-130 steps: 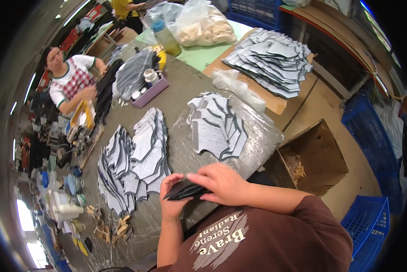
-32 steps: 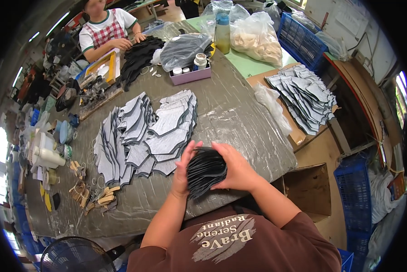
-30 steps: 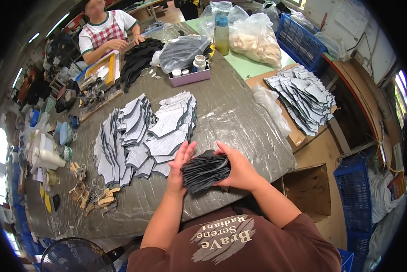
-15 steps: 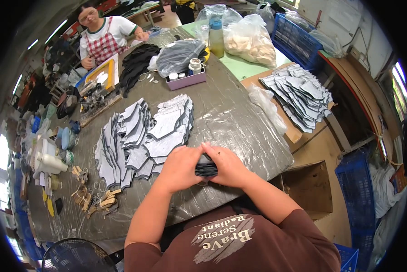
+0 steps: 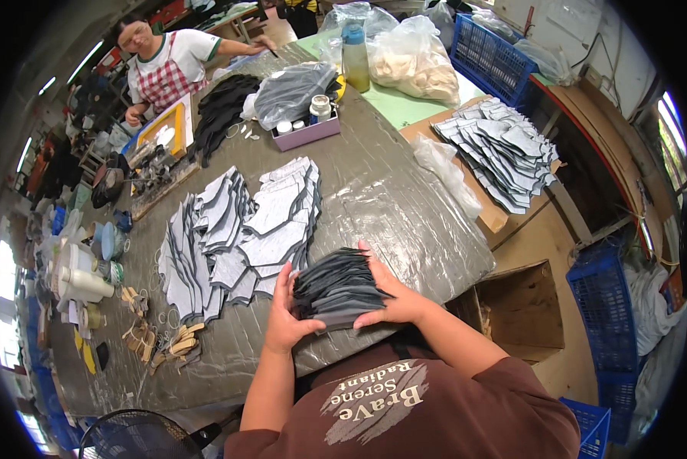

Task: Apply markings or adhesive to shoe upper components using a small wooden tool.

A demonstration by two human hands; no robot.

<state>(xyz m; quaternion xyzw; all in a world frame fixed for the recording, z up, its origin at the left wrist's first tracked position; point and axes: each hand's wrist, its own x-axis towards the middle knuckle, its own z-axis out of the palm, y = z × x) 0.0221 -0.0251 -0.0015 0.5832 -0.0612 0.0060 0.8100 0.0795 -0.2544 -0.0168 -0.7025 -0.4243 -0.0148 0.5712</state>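
A thick stack of dark grey cut fabric pieces (image 5: 339, 284) stands on edge between my hands, near the table's front edge. My left hand (image 5: 283, 315) presses its left side, thumb along the near edge. On the opposite side my right hand (image 5: 397, 297) grips it, thumb at the near right corner and fingers behind. Just beyond and to the left lie overlapping rows of light grey cut pieces with dark undersides (image 5: 278, 210), untouched by either hand.
More light grey pieces (image 5: 500, 145) lie on cardboard at the right. A purple box of jars (image 5: 305, 135), a bottle (image 5: 355, 57) and plastic bags (image 5: 416, 69) stand farther back. Wooden clips (image 5: 182, 340) lie at left. Across the table, a person in a checked apron (image 5: 167, 84) works.
My hands have moved apart from closed around the stack to its two sides, so much more of the dark pieces shows. The person across has stretched an arm out to the right.
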